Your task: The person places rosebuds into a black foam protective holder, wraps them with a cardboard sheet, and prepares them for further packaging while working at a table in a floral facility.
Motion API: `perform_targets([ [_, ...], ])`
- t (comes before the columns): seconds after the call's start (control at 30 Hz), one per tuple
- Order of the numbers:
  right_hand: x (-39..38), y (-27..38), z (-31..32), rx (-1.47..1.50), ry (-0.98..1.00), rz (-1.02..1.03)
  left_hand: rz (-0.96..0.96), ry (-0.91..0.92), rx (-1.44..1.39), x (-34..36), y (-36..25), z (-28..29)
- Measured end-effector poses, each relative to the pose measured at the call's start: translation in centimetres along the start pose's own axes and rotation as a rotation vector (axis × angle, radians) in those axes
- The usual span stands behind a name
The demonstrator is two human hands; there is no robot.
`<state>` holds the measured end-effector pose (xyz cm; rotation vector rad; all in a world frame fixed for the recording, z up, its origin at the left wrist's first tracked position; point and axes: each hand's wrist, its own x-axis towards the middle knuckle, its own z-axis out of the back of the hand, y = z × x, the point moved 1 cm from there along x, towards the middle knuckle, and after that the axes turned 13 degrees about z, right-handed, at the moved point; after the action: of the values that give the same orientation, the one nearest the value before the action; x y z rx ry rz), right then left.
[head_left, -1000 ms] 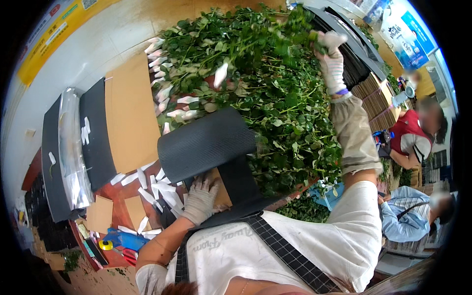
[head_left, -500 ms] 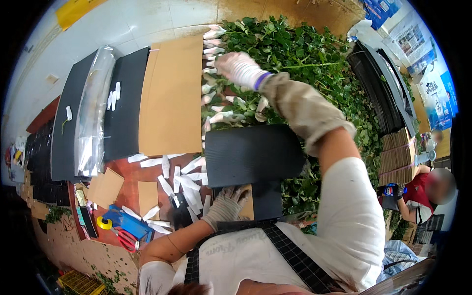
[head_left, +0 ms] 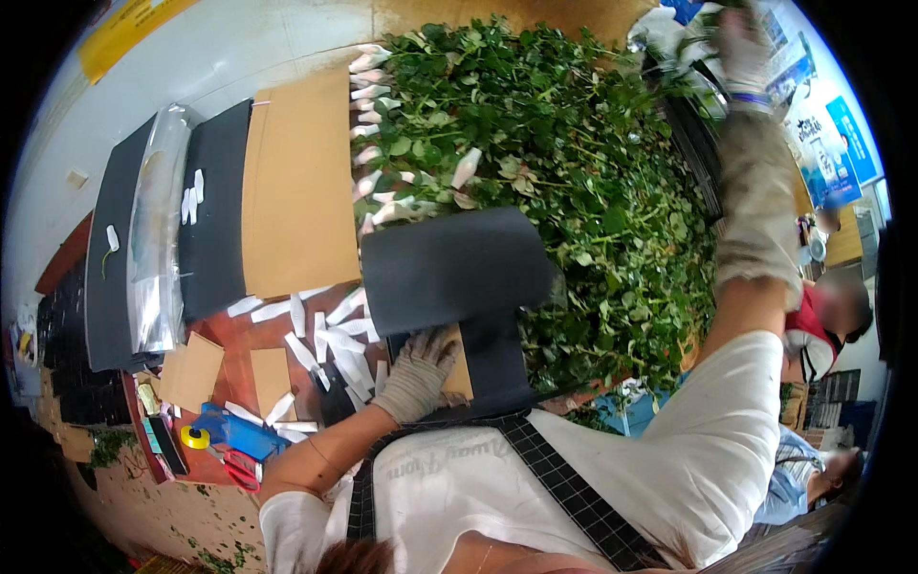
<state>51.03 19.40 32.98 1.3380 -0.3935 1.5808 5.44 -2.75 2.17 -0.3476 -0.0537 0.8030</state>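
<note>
My left hand [head_left: 416, 375], in a pale knit glove, lies with fingers stretched out on a small brown cardboard piece [head_left: 459, 368] over a black board [head_left: 497, 359]. Beyond it is a dark, curved-ended sheet [head_left: 454, 268]. At the upper right my right hand [head_left: 741, 48], gloved and motion-blurred, is raised beside the black stack, with leafy green stems [head_left: 703, 43] trailing from it. A heap of leafy stems [head_left: 535, 124] covers the table, its buds in white net sleeves [head_left: 368, 107] lined along the left edge.
Loose white net sleeves [head_left: 349, 349] lie left of my left hand. Red-handled scissors [head_left: 241, 469], yellow tape [head_left: 195, 437] and a blue box [head_left: 239, 430] are at lower left. A large cardboard sheet [head_left: 301, 182] and clear plastic wrap [head_left: 158, 230] stand left. Two people [head_left: 813, 335] are at the right.
My right hand has swung from the sleeved buds out to the upper right, with leafy stems now beside it. My left hand stays on the cardboard. The whole view has shifted slightly.
</note>
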Motion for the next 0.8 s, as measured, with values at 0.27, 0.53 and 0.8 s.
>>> perform_targets([
  [0.27, -11.2, 8.4, 12.8, -0.146, 0.268, -0.038, 0.066, 0.146, -0.012, 0.4, 0.3, 1.6],
  [0.53, 1.3, 9.4, 20.0, -0.547, 0.073, 0.302, 0.01, 0.077, 0.049, 0.8, -0.8, 2.3],
  [0.8, -5.3, 13.7, 20.8, -0.295, 0.069, 0.054, 0.004, 0.045, 0.055, 0.5, -0.5, 2.4],
])
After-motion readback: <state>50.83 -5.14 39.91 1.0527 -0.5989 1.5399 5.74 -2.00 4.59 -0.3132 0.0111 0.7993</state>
